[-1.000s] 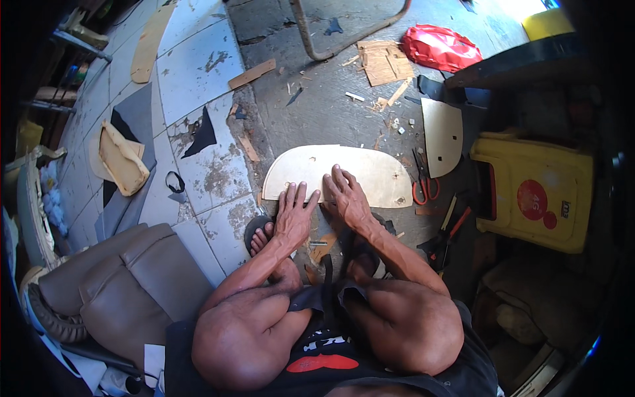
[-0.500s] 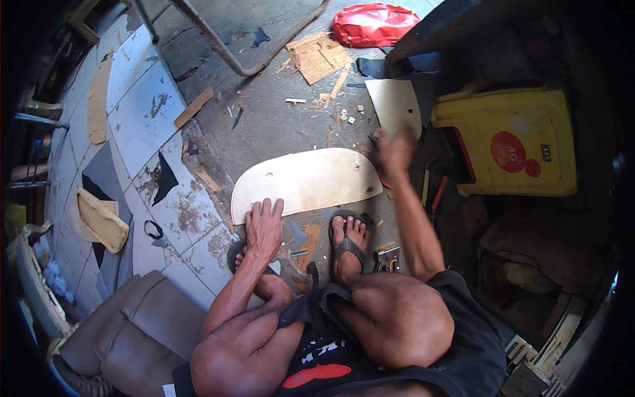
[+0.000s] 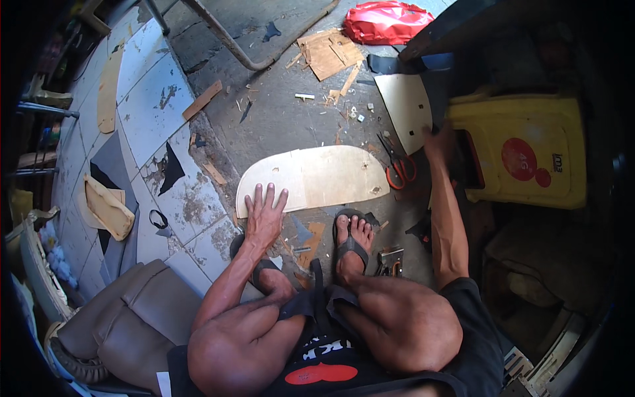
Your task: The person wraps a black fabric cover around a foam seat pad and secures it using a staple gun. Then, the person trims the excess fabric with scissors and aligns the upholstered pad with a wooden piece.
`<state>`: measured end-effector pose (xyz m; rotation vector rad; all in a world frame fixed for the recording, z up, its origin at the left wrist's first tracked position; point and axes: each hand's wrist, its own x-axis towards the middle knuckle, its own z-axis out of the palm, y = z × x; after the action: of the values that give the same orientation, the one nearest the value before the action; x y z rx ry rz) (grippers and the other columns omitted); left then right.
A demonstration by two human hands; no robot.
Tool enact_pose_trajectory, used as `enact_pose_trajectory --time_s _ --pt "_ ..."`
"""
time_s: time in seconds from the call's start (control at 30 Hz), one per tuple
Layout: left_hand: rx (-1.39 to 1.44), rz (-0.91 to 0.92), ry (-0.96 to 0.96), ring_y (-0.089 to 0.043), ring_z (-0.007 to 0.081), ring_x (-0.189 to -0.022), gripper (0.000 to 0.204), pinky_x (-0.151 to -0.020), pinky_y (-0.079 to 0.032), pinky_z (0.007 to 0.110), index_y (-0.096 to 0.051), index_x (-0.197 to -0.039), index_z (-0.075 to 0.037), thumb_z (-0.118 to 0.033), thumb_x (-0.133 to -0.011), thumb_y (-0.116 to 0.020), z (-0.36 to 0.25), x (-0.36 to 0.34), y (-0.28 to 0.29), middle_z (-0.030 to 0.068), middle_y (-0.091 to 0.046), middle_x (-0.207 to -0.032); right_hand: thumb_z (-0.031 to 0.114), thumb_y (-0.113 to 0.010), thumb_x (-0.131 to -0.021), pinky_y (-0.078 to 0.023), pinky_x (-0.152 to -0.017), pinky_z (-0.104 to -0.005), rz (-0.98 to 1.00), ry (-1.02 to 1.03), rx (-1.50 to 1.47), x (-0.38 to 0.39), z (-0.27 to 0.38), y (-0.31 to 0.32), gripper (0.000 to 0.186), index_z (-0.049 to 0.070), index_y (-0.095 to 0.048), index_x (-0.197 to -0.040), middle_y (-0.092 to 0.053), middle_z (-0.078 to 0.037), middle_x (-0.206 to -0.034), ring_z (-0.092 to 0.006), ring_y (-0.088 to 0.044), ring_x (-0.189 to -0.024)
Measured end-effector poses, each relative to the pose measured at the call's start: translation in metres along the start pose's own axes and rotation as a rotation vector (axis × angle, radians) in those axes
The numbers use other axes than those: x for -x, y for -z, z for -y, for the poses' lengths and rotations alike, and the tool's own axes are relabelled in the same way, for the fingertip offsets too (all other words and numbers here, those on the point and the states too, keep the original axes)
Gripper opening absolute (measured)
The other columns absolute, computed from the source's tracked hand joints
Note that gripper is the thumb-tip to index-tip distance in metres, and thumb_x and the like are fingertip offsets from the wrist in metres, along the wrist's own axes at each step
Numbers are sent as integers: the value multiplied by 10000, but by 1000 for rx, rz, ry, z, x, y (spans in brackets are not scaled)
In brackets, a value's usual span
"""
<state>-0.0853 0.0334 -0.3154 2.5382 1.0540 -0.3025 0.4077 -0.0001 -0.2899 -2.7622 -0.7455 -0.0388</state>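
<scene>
A cream board with one long rounded edge (image 3: 317,177) lies on the floor before my feet; a seam crosses it and small holes show. My left hand (image 3: 264,213) rests flat on its near left part, fingers spread. Off to the right, my right hand (image 3: 438,140) is smeared by motion beside a smaller cream panel (image 3: 403,109) and the yellow plastic container; its fingers are unclear. Scissors with orange handles (image 3: 401,172) lie on the floor between the board and my right forearm. A metal staple gun (image 3: 390,262) sits beside my right foot.
The yellow container (image 3: 522,152) stands at the right, a red plastic bag (image 3: 387,23) at the far side. Plywood scraps (image 3: 329,54) and chips litter the concrete. Grey-brown cushions (image 3: 149,311) lie near left, a padded piece (image 3: 108,206) on the tiles. A bent metal tube (image 3: 225,43) stands far left.
My right hand has moved right, away from the scissors, which now show whole on the floor. My left hand stays on the board, its fingers spread wider. The view has shifted slightly.
</scene>
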Motion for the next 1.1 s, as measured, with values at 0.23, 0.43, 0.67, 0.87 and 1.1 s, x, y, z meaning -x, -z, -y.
enact_pose_trajectory --time_s 0.23,0.43,0.67,0.87,1.1 --pt "-69 24 -98 -365 545 -1450 663 -1086 -398 724 -449 -1557 -155 -279 -955 -698 9 -2 1 263 -411 -1567 479 -900 -714 -494 -1081 -474 363 -167 -51 -32 -25 -48 900 -37 -562 -1370 -651 -279 -1304 -408 -611 -1280" --pt "-75 33 -100 -370 546 -1450 651 -1090 -400 728 -440 -1561 -155 -272 -967 -678 13 2 2 266 -403 -1571 356 -822 -858 -521 -989 -429 118 -48 -182 -25 -14 -33 529 7 -675 -1229 -714 -200 -1216 -341 -689 -1127" --pt "-72 -156 -147 -437 529 -1412 671 -1067 -436 701 -450 -1573 -222 -245 -938 -666 18 10 -8 250 -478 -1544 224 -673 -1006 -519 -929 -331 385 49 -912 18 6 11 308 25 -712 -1238 -748 -108 -1133 -188 -674 -1035" --pt "-28 -169 -186 -372 539 -1459 712 -1086 -379 754 -397 -1601 -321 -250 -947 -670 21 6 -21 241 -435 -1590 173 -636 -1020 -533 -930 -312 701 228 -634 83 8 -32 266 69 -744 -1240 -785 -96 -1104 -174 -712 -1025" --pt "-207 -68 -194 -361 543 -1462 680 -1094 -382 743 -407 -1599 -284 -168 -963 -619 21 9 -14 252 -393 -1597 114 -616 -989 -547 -960 -400 471 329 -482 126 40 -49 274 118 -734 -1237 -732 -188 -1197 -337 -715 -1115"
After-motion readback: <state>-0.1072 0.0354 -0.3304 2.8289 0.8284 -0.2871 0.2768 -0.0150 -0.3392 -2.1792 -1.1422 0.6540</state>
